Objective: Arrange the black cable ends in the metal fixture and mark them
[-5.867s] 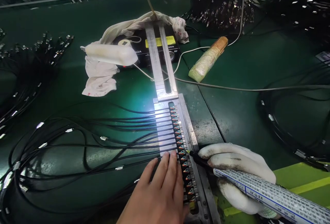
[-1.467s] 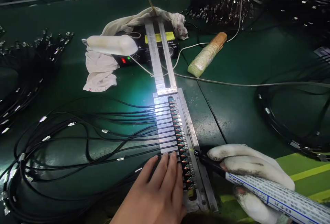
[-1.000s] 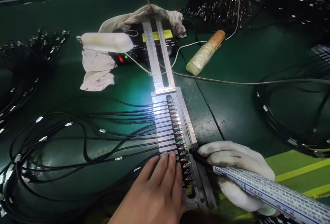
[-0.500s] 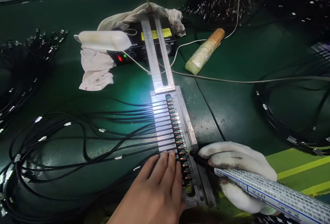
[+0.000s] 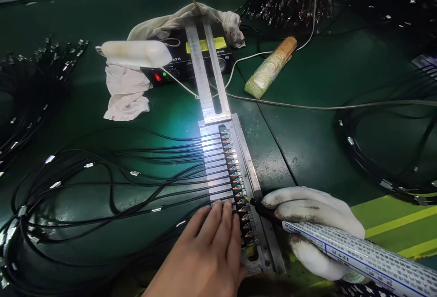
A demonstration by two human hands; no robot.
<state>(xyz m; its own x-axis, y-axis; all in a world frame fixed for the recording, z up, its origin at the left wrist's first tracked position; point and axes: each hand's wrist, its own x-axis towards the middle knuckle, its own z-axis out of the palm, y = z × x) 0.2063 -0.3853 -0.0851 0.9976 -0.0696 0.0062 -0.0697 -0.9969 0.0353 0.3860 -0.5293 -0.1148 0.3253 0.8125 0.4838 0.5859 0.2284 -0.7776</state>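
Note:
A metal fixture (image 5: pixel 215 162) lies on the green table, with a row of black cables (image 5: pixel 177 181) laid across it. Their small connectors (image 5: pixel 233 174) line up along its right side, with thin coloured wires showing. My bare left hand (image 5: pixel 208 251) rests flat across the lower cables, fingers stretched out beside the connectors. My right hand (image 5: pixel 314 224), in a white glove with stained fingertips, is closed around a glue syringe (image 5: pixel 355 253) covered in printed text. The syringe's black nozzle (image 5: pixel 262 208) points left, its tip at the connectors just beyond my left fingertips.
Behind the fixture stands a black control box (image 5: pixel 177 67) with a white cloth (image 5: pixel 126 89) around it. A white oblong object (image 5: pixel 136 54) sits before the box. A wrapped bundle (image 5: pixel 271 67) lies to its right. Coiled cables (image 5: pixel 23 224) spread at left; more (image 5: pixel 362 156) lie at right.
Both hands hold nearly the same position. The glue syringe and my right hand have shifted very slightly to the left, together with a slight shift of the whole view.

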